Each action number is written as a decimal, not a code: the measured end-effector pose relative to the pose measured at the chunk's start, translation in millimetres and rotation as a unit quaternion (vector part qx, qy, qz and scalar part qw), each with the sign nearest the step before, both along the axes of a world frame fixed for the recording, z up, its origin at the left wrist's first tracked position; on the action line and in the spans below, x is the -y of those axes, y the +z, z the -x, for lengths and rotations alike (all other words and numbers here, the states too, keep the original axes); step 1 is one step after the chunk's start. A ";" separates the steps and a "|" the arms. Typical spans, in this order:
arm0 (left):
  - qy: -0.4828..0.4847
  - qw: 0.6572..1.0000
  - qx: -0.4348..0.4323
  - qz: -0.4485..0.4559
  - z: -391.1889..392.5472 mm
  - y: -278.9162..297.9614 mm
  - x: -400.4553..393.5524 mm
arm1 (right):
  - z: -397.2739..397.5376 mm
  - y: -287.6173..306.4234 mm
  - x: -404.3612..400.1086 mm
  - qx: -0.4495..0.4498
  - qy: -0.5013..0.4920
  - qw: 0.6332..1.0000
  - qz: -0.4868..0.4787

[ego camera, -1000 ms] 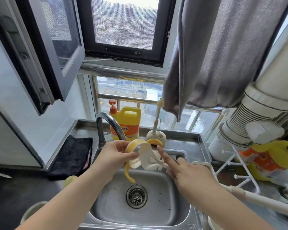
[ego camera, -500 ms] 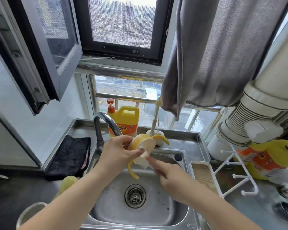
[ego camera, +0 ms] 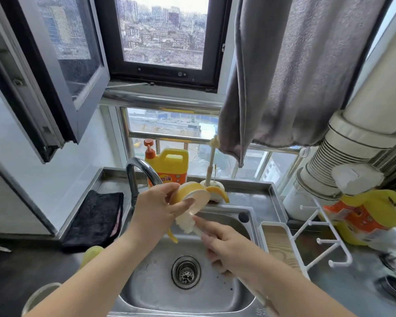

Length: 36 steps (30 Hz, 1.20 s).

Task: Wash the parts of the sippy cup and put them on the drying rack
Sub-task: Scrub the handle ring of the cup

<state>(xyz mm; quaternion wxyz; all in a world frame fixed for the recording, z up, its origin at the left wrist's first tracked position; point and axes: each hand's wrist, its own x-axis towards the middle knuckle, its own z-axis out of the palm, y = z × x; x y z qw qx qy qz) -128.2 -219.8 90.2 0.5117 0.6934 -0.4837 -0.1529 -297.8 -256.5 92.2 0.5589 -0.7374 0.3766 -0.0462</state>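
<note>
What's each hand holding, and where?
Left hand grips the yellow sippy cup lid by its rim; right hand holds the bottle brush by its handle.

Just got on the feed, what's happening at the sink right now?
A person is scrubbing a sippy cup part over the stainless steel sink. The left hand grips the yellow and white handled cup lid, held near the curved chrome faucet. The right hand holds a white bottle brush, its head pressed against the lid's underside. The white pegged drying rack on the right holds no cup parts yet.
</note>
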 end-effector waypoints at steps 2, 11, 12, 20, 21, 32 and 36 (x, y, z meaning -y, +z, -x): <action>-0.004 1.000 0.010 -0.004 -0.2 -1.0 -1.0 | 1.5 0.4 1.7 -0.037 0.021 0.994 0.101; 0.018 0.998 0.050 0.015 -2.1 2.6 3.4 | -3.5 9.0 4.2 -0.019 0.001 1.000 0.000; 0.022 0.999 0.037 0.016 -2.4 2.9 2.5 | -3.2 8.1 4.4 0.028 -0.025 0.993 -0.110; -0.057 0.987 -0.149 -0.024 0.3 -1.9 -0.8 | -3.3 5.8 4.5 0.157 -0.063 0.921 -0.351; -0.076 0.979 -0.185 -0.039 2.0 -3.0 -1.1 | -3.2 5.9 5.1 0.161 -0.060 0.924 -0.341; -0.095 0.926 -0.320 -0.178 0.4 22.4 3.9 | -2.2 6.6 -1.8 0.120 -0.054 0.970 -0.206; -0.131 0.909 -0.338 -0.206 -7.1 23.0 3.0 | 1.4 4.2 -2.0 0.105 -0.049 0.979 -0.167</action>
